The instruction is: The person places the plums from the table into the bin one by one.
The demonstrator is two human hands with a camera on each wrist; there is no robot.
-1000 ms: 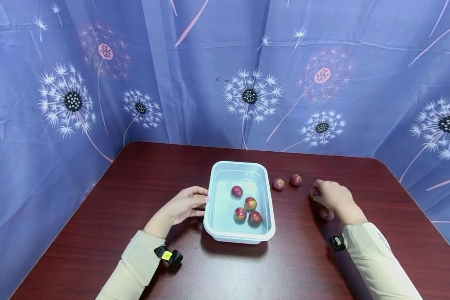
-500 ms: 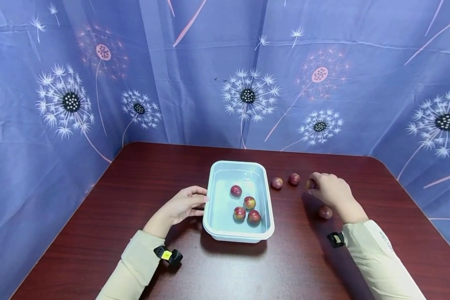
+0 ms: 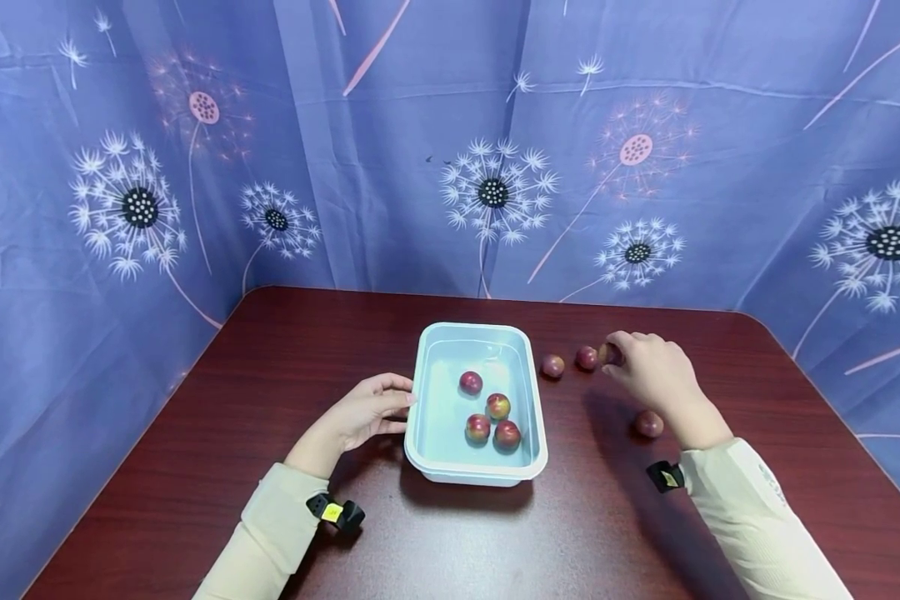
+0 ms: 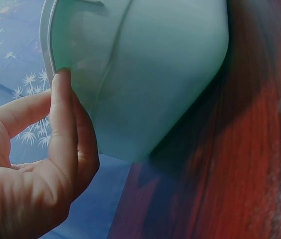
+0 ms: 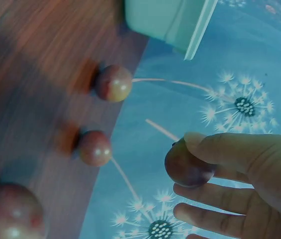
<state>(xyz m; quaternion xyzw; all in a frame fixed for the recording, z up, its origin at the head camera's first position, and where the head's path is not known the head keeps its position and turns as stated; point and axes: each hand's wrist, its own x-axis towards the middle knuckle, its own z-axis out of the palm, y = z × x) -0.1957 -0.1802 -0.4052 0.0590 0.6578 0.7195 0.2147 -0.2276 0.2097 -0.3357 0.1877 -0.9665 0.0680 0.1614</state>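
A pale blue plastic tub stands at the middle of the table with several red-yellow plums inside. My left hand is at its left side, fingertips touching the outer wall right under the rim. To the right, my right hand pinches a dark red plum between thumb and fingers, raised over the table in the right wrist view. Two loose plums lie between tub and hand: one near the tub, another beside the held plum. A third plum lies nearer the right wrist.
The table is dark reddish-brown wood. A blue curtain with dandelion prints hangs behind it and along both sides. Each wrist wears a black strap, the left strap with a yellow label.
My right hand has lifted its plum and carried it leftward and away from me, toward the two plums beside the tub. My left hand and the tub have stayed in place.
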